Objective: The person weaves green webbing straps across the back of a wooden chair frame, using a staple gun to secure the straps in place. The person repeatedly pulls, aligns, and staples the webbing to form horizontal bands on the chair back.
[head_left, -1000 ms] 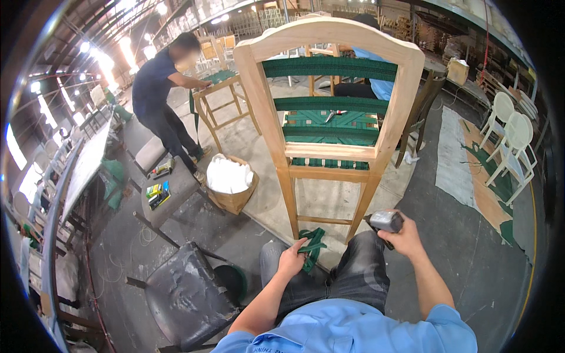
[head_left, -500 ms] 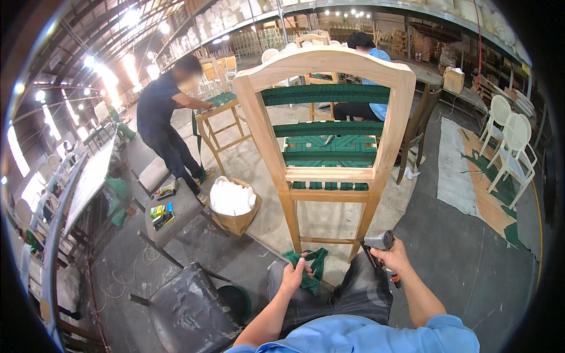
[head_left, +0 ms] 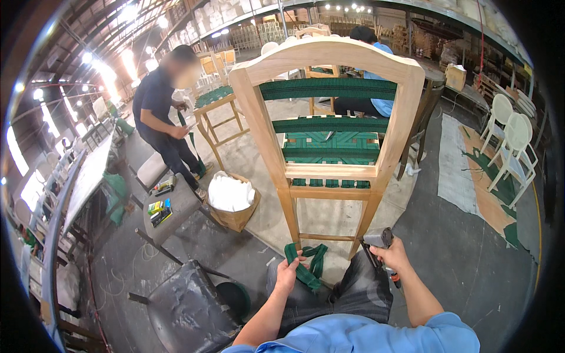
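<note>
Closed around a strip of green webbing, my left hand is above my lap, with loops of the strip hanging to its right. My right hand grips a grey staple gun by its handle, near the chair's right leg. Upright in front of me stands a bare wooden chair frame, its back toward me. Green webbing bands run across the opening of its back. Through that opening shows a seat woven from green webbing.
At left, a co-worker stands by another wooden chair. A second person sits behind my chair. A carton with white stuffing, a grey chair bearing small packages and a worn black seat are left. White chairs stand right.
My left hand has turned the webbing so a flat end sticks up above the fingers. The co-worker at left has straightened and drawn both hands back from the chair seat.
</note>
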`<state>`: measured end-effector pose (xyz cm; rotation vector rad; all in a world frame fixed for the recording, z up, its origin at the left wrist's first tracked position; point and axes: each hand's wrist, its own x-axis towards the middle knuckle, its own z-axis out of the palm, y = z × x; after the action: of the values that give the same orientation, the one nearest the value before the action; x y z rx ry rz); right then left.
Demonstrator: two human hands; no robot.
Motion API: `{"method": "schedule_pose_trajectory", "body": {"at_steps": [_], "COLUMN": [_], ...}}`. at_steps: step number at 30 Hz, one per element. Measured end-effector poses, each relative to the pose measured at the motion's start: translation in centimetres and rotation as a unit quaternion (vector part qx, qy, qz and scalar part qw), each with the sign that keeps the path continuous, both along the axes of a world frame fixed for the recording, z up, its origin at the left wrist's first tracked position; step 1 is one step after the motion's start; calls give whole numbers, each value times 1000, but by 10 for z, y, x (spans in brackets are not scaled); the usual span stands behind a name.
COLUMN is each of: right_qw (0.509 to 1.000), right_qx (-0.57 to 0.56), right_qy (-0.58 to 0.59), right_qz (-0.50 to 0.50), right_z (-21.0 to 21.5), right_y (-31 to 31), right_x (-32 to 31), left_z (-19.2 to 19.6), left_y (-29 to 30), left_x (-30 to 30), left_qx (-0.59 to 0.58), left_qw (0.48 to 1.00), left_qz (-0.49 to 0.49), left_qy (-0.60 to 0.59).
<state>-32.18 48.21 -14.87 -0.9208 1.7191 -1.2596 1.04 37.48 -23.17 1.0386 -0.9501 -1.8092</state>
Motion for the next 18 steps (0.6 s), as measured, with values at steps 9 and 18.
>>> {"method": "schedule_pose_trajectory", "body": {"at_steps": [9, 18], "right_qw": [1000, 999], "right_qx": [7, 17], "right_qy": [8, 22], "right_qz": [1, 17], "right_z": [6, 13], "right_y": [-2, -2], "right_x": [8, 15], "left_z": [0, 1], "left_y": [-8, -5], "left_x": [15, 16], "left_qx": [54, 36], "left_qw": [993, 992], "left_qz": [44, 52], "left_qy": [98, 108]}}
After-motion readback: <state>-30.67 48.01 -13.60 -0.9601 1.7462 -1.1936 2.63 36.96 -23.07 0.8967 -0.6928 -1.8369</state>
